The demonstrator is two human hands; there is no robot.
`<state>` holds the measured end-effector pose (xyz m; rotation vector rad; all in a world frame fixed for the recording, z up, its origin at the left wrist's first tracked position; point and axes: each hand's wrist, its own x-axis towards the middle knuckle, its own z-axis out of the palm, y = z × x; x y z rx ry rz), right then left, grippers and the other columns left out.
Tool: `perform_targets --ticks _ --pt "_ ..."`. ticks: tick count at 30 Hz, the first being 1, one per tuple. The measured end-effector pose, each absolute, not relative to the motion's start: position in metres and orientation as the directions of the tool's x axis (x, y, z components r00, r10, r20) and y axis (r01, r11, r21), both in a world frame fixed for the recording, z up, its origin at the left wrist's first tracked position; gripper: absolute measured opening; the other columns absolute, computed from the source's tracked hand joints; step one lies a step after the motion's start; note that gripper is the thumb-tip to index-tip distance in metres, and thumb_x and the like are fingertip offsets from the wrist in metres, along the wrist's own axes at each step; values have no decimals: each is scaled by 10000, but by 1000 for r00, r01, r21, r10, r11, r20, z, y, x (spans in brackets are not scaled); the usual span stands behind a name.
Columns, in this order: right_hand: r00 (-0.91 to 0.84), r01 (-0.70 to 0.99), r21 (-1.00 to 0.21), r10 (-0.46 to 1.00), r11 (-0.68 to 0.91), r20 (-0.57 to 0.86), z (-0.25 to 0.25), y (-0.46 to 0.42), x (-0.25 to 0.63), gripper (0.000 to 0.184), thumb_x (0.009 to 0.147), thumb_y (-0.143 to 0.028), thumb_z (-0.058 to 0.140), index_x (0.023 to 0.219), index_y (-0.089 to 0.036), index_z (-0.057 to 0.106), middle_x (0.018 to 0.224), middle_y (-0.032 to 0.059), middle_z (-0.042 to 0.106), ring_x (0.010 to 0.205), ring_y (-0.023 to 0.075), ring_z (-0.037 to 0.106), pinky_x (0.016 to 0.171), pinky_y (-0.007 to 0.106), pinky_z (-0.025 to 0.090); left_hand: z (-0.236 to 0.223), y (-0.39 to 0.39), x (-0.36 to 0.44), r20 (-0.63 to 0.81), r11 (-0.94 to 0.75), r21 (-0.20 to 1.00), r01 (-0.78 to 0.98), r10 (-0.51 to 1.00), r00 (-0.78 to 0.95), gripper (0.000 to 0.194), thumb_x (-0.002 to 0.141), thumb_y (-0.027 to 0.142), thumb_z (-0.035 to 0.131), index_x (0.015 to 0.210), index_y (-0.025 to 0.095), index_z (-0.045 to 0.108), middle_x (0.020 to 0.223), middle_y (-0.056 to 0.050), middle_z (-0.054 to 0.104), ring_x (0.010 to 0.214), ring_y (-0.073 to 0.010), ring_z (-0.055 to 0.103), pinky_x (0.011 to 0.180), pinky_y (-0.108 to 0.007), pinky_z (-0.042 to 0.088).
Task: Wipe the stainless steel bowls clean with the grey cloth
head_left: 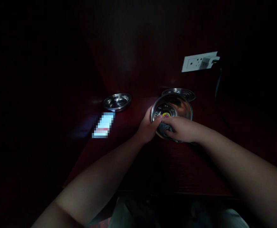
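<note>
A steel bowl (176,106) with a yellow and pink sticker inside stands tilted toward me on a dark red wooden table (181,171). My left hand (148,126) grips its near left rim, fingers curled over the edge. My right hand (182,129) is closed on a grey scouring pad (164,128) pressed against the bowl's near inner wall. The two hands almost touch at the rim.
A second steel dish (117,101) sits to the left, and a flat steel plate (179,92) lies just behind the bowl. A blurred bright rectangle (103,125) lies on the table's left part. A white wall socket (199,61) with a plug and dark cable is at back right. The room is very dark.
</note>
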<state>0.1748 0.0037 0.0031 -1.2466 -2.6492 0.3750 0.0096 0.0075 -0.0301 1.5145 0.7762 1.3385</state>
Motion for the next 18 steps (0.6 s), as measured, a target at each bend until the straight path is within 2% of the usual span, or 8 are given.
perform_targets --ticks 5,14,18 --pt "-617 735 -316 785 601 59 4 2 174 193 798 -247 562 964 -193 646 926 88 702 904 241 641 782 333 471 -28 6 11 368 -352 929 -114 910 192 482 846 344 583 1293 201 473 1308 -104 570 1190 -264 534 1046 -431 380" --pt "-646 704 -312 758 637 91 1 5 175 172 805 -244 558 944 -181 638 931 92 701 907 232 647 818 330 475 -31 7 11 380 -364 925 -112 905 194 535 857 363 572 1341 187 428 1275 -112 593 1164 -256 551 1036 -424 388" --pt "-643 676 -351 752 648 149 -3 5 175 207 804 -231 545 986 -176 625 969 101 697 902 235 646 837 355 480 -31 7 12 370 -358 929 -98 910 188 538 855 367 573 1337 173 432 1261 -121 597 1163 -253 548 1048 -434 374"
